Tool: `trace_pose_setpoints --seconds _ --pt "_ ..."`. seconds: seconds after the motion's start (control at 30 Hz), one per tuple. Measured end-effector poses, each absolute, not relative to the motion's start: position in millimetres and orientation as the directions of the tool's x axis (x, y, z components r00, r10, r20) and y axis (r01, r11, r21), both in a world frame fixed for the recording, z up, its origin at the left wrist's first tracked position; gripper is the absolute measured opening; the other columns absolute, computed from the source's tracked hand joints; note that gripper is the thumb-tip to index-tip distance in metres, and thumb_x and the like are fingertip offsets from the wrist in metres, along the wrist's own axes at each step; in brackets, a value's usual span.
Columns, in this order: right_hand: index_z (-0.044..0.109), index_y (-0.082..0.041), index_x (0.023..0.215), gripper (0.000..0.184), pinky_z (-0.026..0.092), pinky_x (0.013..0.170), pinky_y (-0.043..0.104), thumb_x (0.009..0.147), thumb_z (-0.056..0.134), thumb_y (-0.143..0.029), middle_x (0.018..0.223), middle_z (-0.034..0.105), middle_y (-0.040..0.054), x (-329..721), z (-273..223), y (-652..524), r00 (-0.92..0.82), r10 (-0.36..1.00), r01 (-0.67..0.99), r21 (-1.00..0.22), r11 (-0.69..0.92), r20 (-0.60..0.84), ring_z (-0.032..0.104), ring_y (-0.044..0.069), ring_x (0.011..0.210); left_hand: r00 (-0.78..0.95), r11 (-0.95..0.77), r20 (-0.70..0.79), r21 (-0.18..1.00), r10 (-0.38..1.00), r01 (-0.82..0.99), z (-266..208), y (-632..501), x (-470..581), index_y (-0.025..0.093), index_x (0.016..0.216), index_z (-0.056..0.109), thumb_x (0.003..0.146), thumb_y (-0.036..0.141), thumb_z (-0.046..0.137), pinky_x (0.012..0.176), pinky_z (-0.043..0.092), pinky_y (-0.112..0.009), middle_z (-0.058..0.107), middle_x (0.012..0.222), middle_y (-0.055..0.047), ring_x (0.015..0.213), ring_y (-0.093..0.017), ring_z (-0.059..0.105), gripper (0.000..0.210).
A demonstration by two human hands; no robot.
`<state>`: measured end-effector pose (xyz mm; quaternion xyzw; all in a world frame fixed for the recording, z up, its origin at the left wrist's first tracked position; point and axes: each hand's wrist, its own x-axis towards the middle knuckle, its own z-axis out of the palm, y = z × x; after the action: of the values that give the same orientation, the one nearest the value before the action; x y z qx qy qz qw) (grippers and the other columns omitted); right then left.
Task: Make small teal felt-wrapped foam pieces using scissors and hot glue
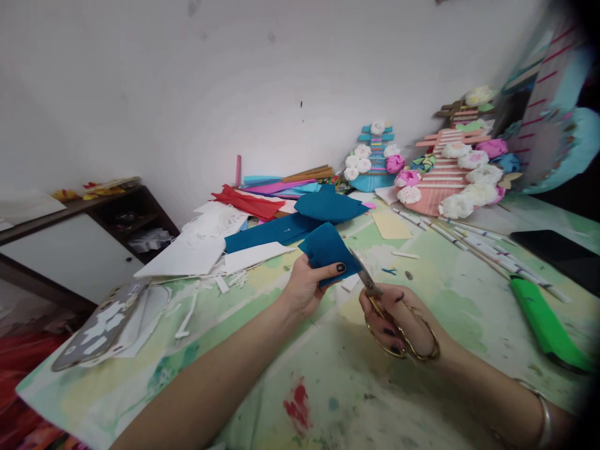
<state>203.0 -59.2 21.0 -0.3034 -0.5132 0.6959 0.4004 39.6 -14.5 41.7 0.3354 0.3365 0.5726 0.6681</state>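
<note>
Between its thumb and fingers my left hand (307, 284) grips a piece of dark blue paper (323, 247), its thumb lying flat on top. My right hand (398, 315) is closed round the gold handles of a pair of scissors (370, 284), with fingers through the loops. The grey blades point up and left and lie at the right edge of the blue paper; whether they are parted is hard to see. Just behind my left hand lie larger sheets of the same blue paper (272, 232). Small blue scraps (389, 271) rest on the table right of the scissors.
White paper (187, 250), red crepe paper (248, 203) and coloured rolls pile up at the back left. Flower-decorated pink (445, 181) and blue (372, 178) paper models lean on the wall. Markers (450, 234), a black phone (557, 250) and a green cutter (546, 322) lie at right.
</note>
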Motion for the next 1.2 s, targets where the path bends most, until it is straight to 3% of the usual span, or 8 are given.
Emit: trace_pose_setpoints --seconds 0.3,0.53,0.8,1.0,1.2 --pt "0.051 -0.016 0.076 0.061 0.033 0.036 0.022 0.080 0.038 -0.075 0.049 0.044 -0.0041 201 12 -59 -0.587 0.807 -0.332 -0.928 -0.168 0.063 0.039 0.009 0.033 0.145 0.076 0.004 0.837 0.989 -0.542 43 -16 44 0.016 0.107 0.062 0.046 0.008 0.086 0.077 0.054 -0.032 0.073 0.087 -0.005 0.078 -0.019 0.068 0.066" --pt "0.054 -0.016 0.087 0.058 0.040 0.044 0.025 0.084 0.037 -0.071 0.055 0.049 -0.0015 201 10 -55 -0.579 0.805 -0.373 -0.920 -0.119 0.130 0.047 0.012 0.042 0.135 0.077 -0.008 0.853 0.991 -0.517 41 -17 45 0.014 0.100 0.062 0.045 0.007 0.086 0.081 0.052 -0.038 0.072 0.089 -0.007 0.077 -0.020 0.068 0.060" --pt "0.057 -0.017 0.088 0.058 0.039 0.045 0.029 0.081 0.043 -0.072 0.056 0.050 0.0000 205 19 -57 -0.547 0.833 -0.327 -0.938 -0.118 0.086 0.048 0.015 0.044 0.164 0.045 0.040 0.876 0.986 -0.481 37 -18 46 0.012 0.092 0.063 0.046 0.009 0.086 0.075 0.052 -0.033 0.071 0.086 -0.007 0.074 -0.019 0.067 0.052" --pt "0.060 -0.013 0.089 0.056 0.041 0.046 0.027 0.084 0.045 -0.067 0.058 0.049 -0.0002 207 17 -58 -0.522 0.845 -0.331 -0.940 -0.077 0.115 0.048 0.013 0.046 0.173 0.063 0.042 0.826 0.984 -0.560 37 -18 43 0.014 0.091 0.065 0.064 0.021 0.080 0.071 0.052 -0.027 0.070 0.089 -0.005 0.077 -0.016 0.065 0.032" --pt "0.060 -0.011 0.089 0.059 0.041 0.045 0.026 0.082 0.047 -0.068 0.057 0.050 -0.0001 207 16 -56 -0.514 0.851 -0.318 -0.945 -0.076 0.105 0.049 0.013 0.046 0.186 0.058 0.052 0.841 0.981 -0.539 36 -17 43 0.012 0.085 0.065 0.059 0.016 0.082 0.066 0.052 -0.026 0.069 0.082 -0.004 0.071 -0.014 0.063 0.031"
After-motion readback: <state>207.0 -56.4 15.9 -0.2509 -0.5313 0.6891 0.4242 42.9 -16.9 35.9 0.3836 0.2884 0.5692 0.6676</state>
